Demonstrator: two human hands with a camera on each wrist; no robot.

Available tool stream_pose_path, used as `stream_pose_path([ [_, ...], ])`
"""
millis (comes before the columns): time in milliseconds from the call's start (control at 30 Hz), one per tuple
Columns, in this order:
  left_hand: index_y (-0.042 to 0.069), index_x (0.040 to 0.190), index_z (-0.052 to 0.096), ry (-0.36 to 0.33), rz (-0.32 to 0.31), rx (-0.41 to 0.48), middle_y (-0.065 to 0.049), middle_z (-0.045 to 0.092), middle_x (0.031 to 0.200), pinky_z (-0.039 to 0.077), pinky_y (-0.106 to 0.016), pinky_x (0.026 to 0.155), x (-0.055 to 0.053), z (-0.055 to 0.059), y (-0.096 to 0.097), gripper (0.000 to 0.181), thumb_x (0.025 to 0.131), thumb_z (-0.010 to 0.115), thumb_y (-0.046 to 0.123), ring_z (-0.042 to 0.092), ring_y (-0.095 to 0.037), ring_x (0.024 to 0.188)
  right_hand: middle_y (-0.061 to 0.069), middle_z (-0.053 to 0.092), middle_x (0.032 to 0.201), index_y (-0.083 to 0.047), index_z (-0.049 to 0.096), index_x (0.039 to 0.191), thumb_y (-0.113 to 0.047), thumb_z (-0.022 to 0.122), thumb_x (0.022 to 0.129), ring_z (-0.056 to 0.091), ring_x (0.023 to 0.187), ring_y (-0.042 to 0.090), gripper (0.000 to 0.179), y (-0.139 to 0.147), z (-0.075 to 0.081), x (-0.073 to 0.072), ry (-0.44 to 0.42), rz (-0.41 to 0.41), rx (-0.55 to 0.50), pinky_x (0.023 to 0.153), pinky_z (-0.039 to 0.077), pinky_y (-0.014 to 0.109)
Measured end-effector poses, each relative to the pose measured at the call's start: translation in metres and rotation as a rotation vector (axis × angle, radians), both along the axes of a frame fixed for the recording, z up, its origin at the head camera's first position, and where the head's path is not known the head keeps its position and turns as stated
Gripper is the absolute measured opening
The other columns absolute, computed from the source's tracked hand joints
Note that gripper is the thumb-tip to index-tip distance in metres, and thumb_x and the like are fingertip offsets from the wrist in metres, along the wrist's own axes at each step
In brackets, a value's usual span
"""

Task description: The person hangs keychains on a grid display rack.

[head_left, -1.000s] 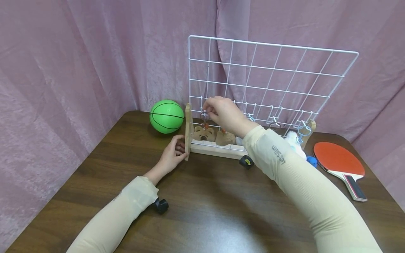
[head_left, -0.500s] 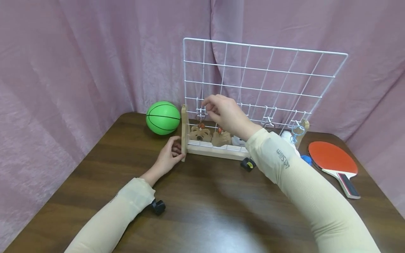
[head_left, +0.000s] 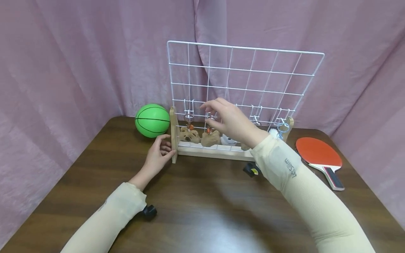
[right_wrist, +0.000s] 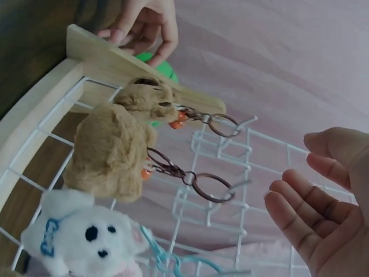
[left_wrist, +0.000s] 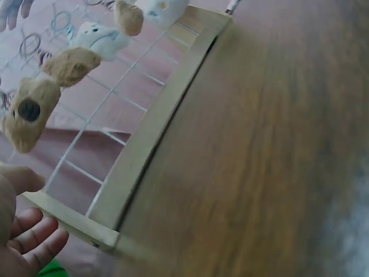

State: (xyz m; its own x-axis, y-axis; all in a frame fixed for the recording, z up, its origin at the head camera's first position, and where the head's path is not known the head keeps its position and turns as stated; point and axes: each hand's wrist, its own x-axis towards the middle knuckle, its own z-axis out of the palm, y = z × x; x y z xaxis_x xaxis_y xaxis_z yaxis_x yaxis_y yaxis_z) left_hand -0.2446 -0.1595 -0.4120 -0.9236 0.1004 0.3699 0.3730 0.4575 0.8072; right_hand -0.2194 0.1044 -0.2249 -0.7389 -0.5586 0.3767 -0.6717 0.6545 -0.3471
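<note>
A white wire grid rack (head_left: pixel 250 70) stands in a pale wooden base, with plush keychains hanging on its hooks. My left hand (head_left: pixel 155 155) grips the wooden upright (head_left: pixel 174 135) at the rack's left end, thumb on one side and fingers on the other. Nothing is in my right hand (head_left: pixel 232 121), whose fingers are spread and bent loosely in front of the hooks. Beside it hang a brown bear keychain (head_left: pixel 189 135), a second brown plush keychain (right_wrist: pixel 109 153) turned fur side out, and a white dog keychain (right_wrist: pixel 86 234) on a blue ring. My right hand hides part of the row.
A green ball (head_left: pixel 152 120) sits left of the rack. To the right lies a red table tennis paddle (head_left: pixel 319 153) on the wooden table (head_left: pixel 196 207). Black wrist devices show at the left sleeve (head_left: pixel 148 212) and right sleeve (head_left: pixel 251 169). Pink curtains (head_left: pixel 95 52) hang behind.
My right hand has moved right along the rack, from the leftmost bear's ring to the second keychain, and its fingers have spread. The left hand stays on the upright. The head view has shifted.
</note>
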Motion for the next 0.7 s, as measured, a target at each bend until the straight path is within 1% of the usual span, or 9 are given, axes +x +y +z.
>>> stream_pose_path([
  [67, 0.003, 0.131, 0.045, 0.017, 0.020, -0.006, -0.019, 0.060, 0.104, 0.056, -0.028, 0.074, 0.003, 0.005, 0.000, 0.055, 0.083, 0.072, 0.001, 0.062, -0.028, 0.088, 0.007, 0.059, 0.120, -0.011, 0.055, 0.129, -0.019, 0.061, 0.094, 0.057, 0.111, 0.022, 0.037, 0.003, 0.000, 0.004, 0.002, 0.000, 0.014, 0.096, 0.050, 0.036],
  [200, 0.003, 0.130, 0.047, 0.088, 0.082, -0.055, -0.018, 0.059, 0.105, 0.056, -0.039, 0.078, 0.007, 0.014, 0.001, 0.053, 0.083, 0.072, 0.002, 0.062, -0.029, 0.088, 0.008, 0.059, 0.123, -0.010, 0.055, 0.129, -0.020, 0.062, 0.094, 0.057, 0.114, 0.022, 0.038, 0.011, -0.002, 0.011, 0.032, 0.002, 0.021, 0.100, 0.048, 0.039],
  [300, 0.003, 0.128, 0.049, 0.157, 0.138, -0.122, -0.017, 0.059, 0.106, 0.054, -0.041, 0.078, 0.012, 0.021, 0.002, 0.051, 0.083, 0.072, 0.005, 0.062, -0.029, 0.089, 0.008, 0.059, 0.124, -0.009, 0.056, 0.129, -0.019, 0.063, 0.093, 0.057, 0.116, 0.023, 0.038, 0.017, -0.005, 0.015, 0.061, 0.007, 0.019, 0.102, 0.047, 0.040],
  [433, 0.005, 0.126, 0.051, 0.249, 0.185, -0.231, -0.017, 0.059, 0.107, 0.053, -0.042, 0.076, 0.019, 0.030, 0.003, 0.050, 0.082, 0.073, 0.008, 0.061, -0.030, 0.091, 0.008, 0.060, 0.124, -0.008, 0.057, 0.128, -0.018, 0.064, 0.092, 0.056, 0.118, 0.023, 0.037, 0.025, -0.012, 0.021, 0.105, 0.027, 0.010, 0.102, 0.046, 0.041],
  [500, 0.005, 0.127, 0.051, 0.292, 0.190, -0.289, -0.017, 0.058, 0.108, 0.052, -0.043, 0.074, 0.022, 0.035, 0.004, 0.050, 0.082, 0.073, 0.009, 0.060, -0.030, 0.093, 0.008, 0.060, 0.124, -0.008, 0.057, 0.127, -0.018, 0.065, 0.092, 0.056, 0.116, 0.023, 0.037, 0.029, -0.016, 0.025, 0.128, 0.038, 0.007, 0.100, 0.047, 0.041],
  [567, 0.005, 0.127, 0.051, 0.325, 0.181, -0.344, -0.017, 0.058, 0.108, 0.052, -0.044, 0.076, 0.026, 0.039, 0.005, 0.052, 0.082, 0.074, 0.011, 0.059, -0.031, 0.096, 0.008, 0.060, 0.123, -0.009, 0.058, 0.126, -0.019, 0.066, 0.091, 0.057, 0.105, 0.022, 0.037, 0.032, -0.020, 0.029, 0.153, 0.042, 0.007, 0.095, 0.048, 0.039],
  [633, 0.004, 0.129, 0.050, 0.350, 0.165, -0.404, -0.018, 0.057, 0.111, 0.052, -0.045, 0.082, 0.030, 0.043, 0.006, 0.055, 0.082, 0.075, 0.014, 0.057, -0.032, 0.100, 0.008, 0.060, 0.121, -0.009, 0.059, 0.125, -0.019, 0.067, 0.089, 0.056, 0.095, 0.020, 0.038, 0.035, -0.025, 0.032, 0.183, 0.049, 0.008, 0.087, 0.049, 0.036],
  [667, 0.003, 0.130, 0.049, 0.361, 0.154, -0.438, -0.019, 0.057, 0.112, 0.051, -0.046, 0.085, 0.033, 0.045, 0.007, 0.056, 0.082, 0.076, 0.016, 0.056, -0.033, 0.102, 0.008, 0.060, 0.121, -0.009, 0.059, 0.125, -0.019, 0.068, 0.089, 0.055, 0.093, 0.020, 0.039, 0.037, -0.027, 0.035, 0.192, 0.053, 0.011, 0.086, 0.049, 0.036],
  [700, 0.003, 0.130, 0.049, 0.371, 0.141, -0.464, -0.019, 0.057, 0.113, 0.050, -0.047, 0.089, 0.035, 0.046, 0.008, 0.058, 0.081, 0.076, 0.018, 0.055, -0.034, 0.104, 0.008, 0.060, 0.122, -0.009, 0.059, 0.126, -0.020, 0.069, 0.088, 0.055, 0.094, 0.020, 0.040, 0.039, -0.029, 0.037, 0.203, 0.055, 0.013, 0.087, 0.050, 0.036],
])
